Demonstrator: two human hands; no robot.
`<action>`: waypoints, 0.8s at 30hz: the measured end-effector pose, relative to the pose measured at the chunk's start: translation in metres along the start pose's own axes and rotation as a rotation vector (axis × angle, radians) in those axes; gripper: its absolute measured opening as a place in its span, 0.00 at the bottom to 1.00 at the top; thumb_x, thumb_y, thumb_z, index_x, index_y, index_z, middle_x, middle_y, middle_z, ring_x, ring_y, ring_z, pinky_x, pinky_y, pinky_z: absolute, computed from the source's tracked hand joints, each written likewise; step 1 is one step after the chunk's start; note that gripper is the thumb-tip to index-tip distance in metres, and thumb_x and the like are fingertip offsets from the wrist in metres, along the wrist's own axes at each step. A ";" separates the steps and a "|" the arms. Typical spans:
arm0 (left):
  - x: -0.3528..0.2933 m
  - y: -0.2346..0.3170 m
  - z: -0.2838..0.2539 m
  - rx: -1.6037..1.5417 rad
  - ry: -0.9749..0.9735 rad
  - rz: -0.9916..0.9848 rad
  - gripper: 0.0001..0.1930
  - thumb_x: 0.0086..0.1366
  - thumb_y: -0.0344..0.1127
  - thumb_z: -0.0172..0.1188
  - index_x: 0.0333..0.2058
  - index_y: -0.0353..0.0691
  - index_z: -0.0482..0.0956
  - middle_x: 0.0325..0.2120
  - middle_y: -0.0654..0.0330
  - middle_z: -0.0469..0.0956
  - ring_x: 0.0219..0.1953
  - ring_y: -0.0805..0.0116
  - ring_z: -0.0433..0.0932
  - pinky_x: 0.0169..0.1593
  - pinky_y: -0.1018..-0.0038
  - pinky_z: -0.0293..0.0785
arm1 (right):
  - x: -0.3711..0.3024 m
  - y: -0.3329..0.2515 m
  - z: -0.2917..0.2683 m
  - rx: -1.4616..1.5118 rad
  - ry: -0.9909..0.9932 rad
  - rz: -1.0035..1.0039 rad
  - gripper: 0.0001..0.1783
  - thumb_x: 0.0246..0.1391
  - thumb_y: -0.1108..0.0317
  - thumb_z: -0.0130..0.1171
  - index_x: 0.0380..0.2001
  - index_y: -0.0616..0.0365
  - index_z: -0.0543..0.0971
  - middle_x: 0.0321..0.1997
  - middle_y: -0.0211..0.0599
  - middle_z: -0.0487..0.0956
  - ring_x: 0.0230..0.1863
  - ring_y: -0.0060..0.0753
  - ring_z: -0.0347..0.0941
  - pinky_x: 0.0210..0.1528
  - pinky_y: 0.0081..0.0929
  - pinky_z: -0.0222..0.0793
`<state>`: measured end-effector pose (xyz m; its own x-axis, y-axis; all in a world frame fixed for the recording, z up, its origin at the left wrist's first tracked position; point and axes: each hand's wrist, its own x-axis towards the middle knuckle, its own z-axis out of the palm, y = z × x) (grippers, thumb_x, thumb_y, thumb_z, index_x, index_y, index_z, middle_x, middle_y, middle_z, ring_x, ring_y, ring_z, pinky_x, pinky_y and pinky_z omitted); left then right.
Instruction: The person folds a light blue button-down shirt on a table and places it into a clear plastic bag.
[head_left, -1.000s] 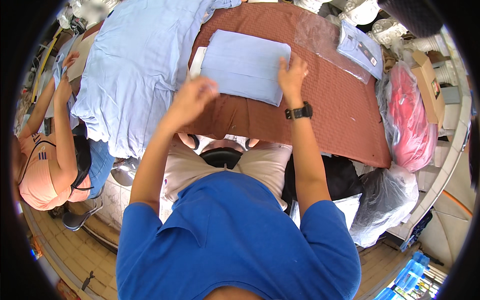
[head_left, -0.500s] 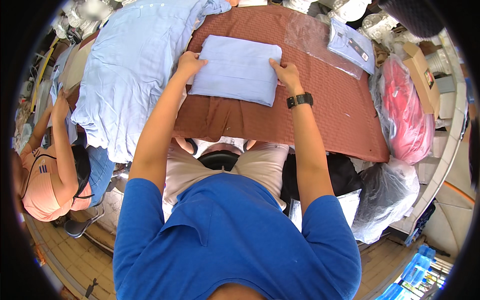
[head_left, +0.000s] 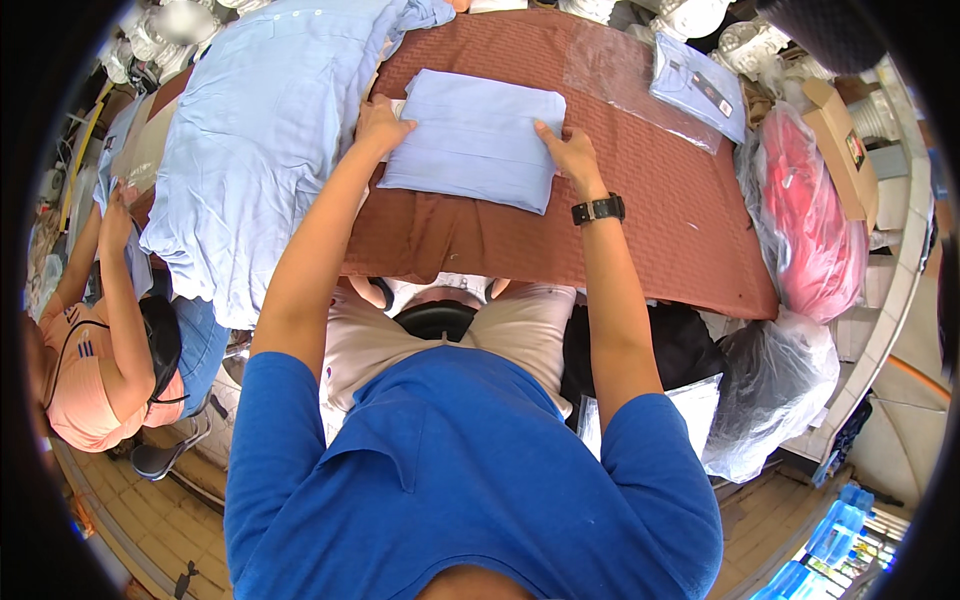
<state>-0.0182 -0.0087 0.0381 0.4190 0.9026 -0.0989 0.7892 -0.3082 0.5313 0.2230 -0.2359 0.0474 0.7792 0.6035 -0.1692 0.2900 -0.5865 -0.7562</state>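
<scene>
A folded light blue shirt (head_left: 475,140) lies flat in front of me as a neat rectangle, its plain side up. My left hand (head_left: 381,128) grips its left edge, thumb on top and the other fingers out of sight beneath. At the opposite edge my right hand (head_left: 572,158), with a dark watch on the wrist, holds it the same way. A bit of white shows at the shirt's upper left corner beside my left hand. Under it spreads a brown textured cloth (head_left: 660,220) covering the table.
Unfolded light blue shirts (head_left: 250,130) are heaped at the left. A clear plastic bag (head_left: 610,75) and a packed blue shirt (head_left: 700,85) lie at the far right, near bagged red cloth (head_left: 805,210) and a cardboard box (head_left: 843,150). Another person (head_left: 100,370) works at the left.
Both hands keep their hold on the folded shirt, which has barely moved. My right hand's fingers have shifted slightly along its edge.
</scene>
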 end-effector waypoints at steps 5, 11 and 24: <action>-0.010 0.001 -0.010 0.111 0.024 -0.126 0.44 0.57 0.51 0.73 0.62 0.29 0.61 0.65 0.39 0.64 0.66 0.43 0.68 0.66 0.57 0.69 | -0.033 -0.036 -0.012 0.103 -0.135 0.132 0.52 0.52 0.37 0.69 0.62 0.75 0.68 0.59 0.67 0.74 0.61 0.58 0.74 0.61 0.46 0.72; -0.100 0.011 -0.034 0.127 0.073 0.121 0.41 0.66 0.53 0.65 0.62 0.22 0.60 0.58 0.30 0.68 0.58 0.33 0.72 0.60 0.51 0.71 | -0.033 -0.035 -0.022 -0.317 0.211 -0.358 0.42 0.55 0.44 0.68 0.60 0.69 0.71 0.63 0.68 0.69 0.64 0.66 0.66 0.64 0.51 0.66; -0.111 -0.016 -0.015 -0.034 -0.023 -0.168 0.40 0.54 0.46 0.77 0.56 0.23 0.69 0.47 0.34 0.81 0.53 0.38 0.80 0.55 0.47 0.75 | 0.108 -0.143 0.128 -0.457 -0.434 -0.706 0.40 0.55 0.48 0.67 0.64 0.61 0.72 0.67 0.53 0.72 0.70 0.60 0.63 0.70 0.47 0.62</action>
<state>-0.0840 -0.0999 0.0531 0.2932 0.9333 -0.2072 0.8331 -0.1431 0.5343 0.1943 -0.0179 0.0559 0.0926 0.9941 -0.0567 0.8768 -0.1084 -0.4686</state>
